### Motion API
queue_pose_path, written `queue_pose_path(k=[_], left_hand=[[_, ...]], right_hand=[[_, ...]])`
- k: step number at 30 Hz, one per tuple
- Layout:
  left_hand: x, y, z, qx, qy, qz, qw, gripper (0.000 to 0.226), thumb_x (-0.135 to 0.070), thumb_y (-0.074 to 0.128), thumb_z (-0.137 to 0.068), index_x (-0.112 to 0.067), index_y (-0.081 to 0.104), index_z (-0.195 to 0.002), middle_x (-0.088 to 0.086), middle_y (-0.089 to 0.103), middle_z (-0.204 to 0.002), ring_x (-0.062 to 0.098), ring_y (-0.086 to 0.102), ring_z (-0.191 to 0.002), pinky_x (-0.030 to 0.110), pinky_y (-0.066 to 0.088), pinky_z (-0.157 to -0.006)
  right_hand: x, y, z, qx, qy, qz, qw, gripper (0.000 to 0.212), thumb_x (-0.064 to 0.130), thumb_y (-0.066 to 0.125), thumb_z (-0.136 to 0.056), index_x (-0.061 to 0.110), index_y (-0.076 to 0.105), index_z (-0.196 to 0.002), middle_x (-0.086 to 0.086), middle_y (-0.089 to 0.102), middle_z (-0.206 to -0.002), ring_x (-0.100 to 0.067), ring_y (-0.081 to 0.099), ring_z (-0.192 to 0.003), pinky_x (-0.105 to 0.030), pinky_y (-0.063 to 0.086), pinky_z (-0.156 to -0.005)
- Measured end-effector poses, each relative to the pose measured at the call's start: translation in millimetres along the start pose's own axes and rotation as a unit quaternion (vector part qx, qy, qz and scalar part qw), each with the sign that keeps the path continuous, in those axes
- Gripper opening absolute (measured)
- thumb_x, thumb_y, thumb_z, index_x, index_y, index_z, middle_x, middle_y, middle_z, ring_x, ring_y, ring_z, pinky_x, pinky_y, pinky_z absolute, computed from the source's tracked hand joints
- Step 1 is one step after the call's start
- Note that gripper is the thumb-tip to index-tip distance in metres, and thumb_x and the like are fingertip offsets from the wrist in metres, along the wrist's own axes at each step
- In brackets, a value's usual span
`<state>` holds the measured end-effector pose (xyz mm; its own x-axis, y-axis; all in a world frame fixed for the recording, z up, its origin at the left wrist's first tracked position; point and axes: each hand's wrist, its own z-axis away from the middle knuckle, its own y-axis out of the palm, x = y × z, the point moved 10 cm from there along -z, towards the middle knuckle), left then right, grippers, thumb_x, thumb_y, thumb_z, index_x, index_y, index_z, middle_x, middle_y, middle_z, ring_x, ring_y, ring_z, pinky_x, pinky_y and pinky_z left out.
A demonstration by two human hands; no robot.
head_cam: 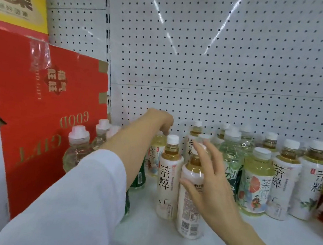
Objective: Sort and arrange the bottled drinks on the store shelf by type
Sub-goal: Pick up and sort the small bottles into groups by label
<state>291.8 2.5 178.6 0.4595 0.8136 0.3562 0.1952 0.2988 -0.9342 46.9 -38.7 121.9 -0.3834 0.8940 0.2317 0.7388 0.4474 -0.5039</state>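
- Currently the left hand (162, 120) reaches far over the white shelf (264, 238), its fingers curled down onto the cap of a pale yellow bottle (155, 154) in the back row; the cap itself is hidden, so whether they pinch it I cannot tell.
- The right hand (208, 182) is near, fingers spread, just in front of a white-label tea bottle (189, 204).
- A 2nd white-label tea bottle (169, 176) stands touching its left side.
- 2 more of that type stand at right (284, 179).
- 3 clear bottles (77, 148) stand far left beside a red gift box (44, 117).
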Motion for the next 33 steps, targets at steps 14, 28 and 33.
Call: queue_pose_path(k=[14, 28, 33], left_hand=[[30, 9, -29, 0.049, -0.001, 0.043, 0.998, 0.030, -0.033, 0.071, -0.092, -0.005, 0.067, -0.103, 0.002, 0.071, -0.085, 0.017, 0.068, -0.074, 0.040, 0.058, -0.088], [5, -216, 95, -0.231, 0.190, 0.461, 0.835, 0.037, -0.032, 0.052, -0.103, 0.000, 0.058, -0.122, 0.012, 0.064, -0.116, 0.023, 0.068, -0.100, 0.030, 0.062, -0.071], [-67, -208, 97, -0.157, 0.258, 0.482, 0.823, 0.041, -0.034, 0.054, -0.103, 0.005, 0.058, -0.113, 0.014, 0.069, -0.113, 0.017, 0.069, -0.091, 0.031, 0.062, -0.072]], right_hand=[[-16, 12, -6, 0.030, 0.007, -0.084, 0.996, 0.067, 0.055, 0.046, -0.094, 0.028, 0.026, -0.152, 0.014, 0.016, -0.157, 0.006, 0.049, -0.111, -0.025, 0.054, -0.085], [-86, -61, -79, -0.052, 0.201, -0.271, 0.940, 0.060, 0.053, 0.051, -0.092, 0.036, 0.035, -0.147, 0.013, 0.047, -0.140, 0.001, 0.050, -0.120, -0.024, 0.047, -0.094], [-89, -69, -71, -0.046, 0.232, -0.419, 0.877, 0.061, 0.052, 0.066, -0.079, 0.030, 0.048, -0.132, 0.001, 0.065, -0.123, -0.016, 0.070, -0.100, -0.036, 0.059, -0.081]])
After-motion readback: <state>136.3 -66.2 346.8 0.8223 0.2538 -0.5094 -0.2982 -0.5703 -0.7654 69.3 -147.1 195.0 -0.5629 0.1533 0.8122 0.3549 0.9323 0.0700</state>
